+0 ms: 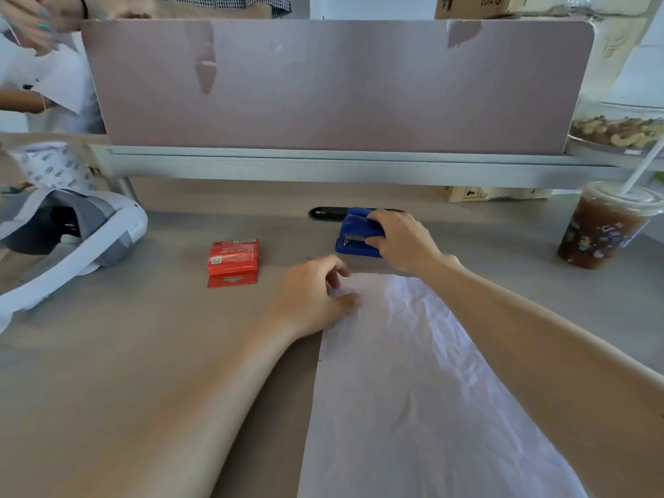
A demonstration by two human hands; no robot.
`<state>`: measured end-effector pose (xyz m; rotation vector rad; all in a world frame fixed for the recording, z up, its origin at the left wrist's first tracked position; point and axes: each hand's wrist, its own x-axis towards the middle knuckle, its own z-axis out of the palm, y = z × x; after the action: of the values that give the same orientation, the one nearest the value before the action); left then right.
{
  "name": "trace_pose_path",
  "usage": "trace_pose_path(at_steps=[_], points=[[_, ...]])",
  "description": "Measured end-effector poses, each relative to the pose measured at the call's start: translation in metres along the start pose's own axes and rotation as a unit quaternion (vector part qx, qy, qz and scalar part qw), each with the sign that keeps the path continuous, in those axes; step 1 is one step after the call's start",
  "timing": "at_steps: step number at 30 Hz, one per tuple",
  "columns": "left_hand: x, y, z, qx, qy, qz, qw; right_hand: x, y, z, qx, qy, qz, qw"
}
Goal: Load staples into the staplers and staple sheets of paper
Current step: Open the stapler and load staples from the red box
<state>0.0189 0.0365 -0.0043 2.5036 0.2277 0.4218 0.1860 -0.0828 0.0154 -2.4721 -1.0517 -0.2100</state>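
A small blue stapler (354, 231) sits on the desk beyond the paper, and my right hand (404, 240) grips its right side. Crumpled white sheets of paper (413, 389) lie on the desk in front of me. My left hand (316, 296) presses on their far left corner, thumb on the sheet, fingers curled. A red box of staples (233, 262) lies flat on the desk to the left of the stapler, apart from both hands.
A white and grey headset (72, 235) rests at the left. An iced drink cup with a straw (603, 228) stands at the right. A pink divider panel (337, 84) closes the back of the desk. Another person's hands (32, 19) show at top left.
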Motion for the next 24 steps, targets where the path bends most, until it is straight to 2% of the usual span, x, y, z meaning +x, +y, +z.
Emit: trace_pose_path(at_steps=[4, 7, 11, 14, 19, 24], points=[[-0.003, 0.002, -0.002, -0.006, 0.019, -0.018, 1.0, -0.01, -0.008, -0.017, 0.021, 0.037, -0.01, 0.999], [-0.008, 0.009, -0.006, -0.019, 0.025, -0.026, 0.999, -0.033, -0.014, -0.043, 0.041, 0.036, -0.035, 0.998], [-0.015, 0.017, -0.012, -0.028, -0.018, -0.037, 0.999, -0.084, -0.016, -0.066, 0.039, 0.011, -0.046, 0.998], [-0.021, 0.022, -0.003, -0.003, -0.062, 0.002, 0.998, -0.126, -0.012, -0.063, 0.053, 0.015, -0.025, 0.998], [-0.027, 0.033, 0.014, 0.014, -0.064, 0.1, 0.993, -0.154, -0.008, -0.048, 0.044, -0.012, -0.035, 0.998], [-0.023, 0.03, 0.015, -0.017, -0.066, 0.106, 0.992, -0.151, -0.009, -0.047, 0.049, -0.028, -0.045, 0.997]])
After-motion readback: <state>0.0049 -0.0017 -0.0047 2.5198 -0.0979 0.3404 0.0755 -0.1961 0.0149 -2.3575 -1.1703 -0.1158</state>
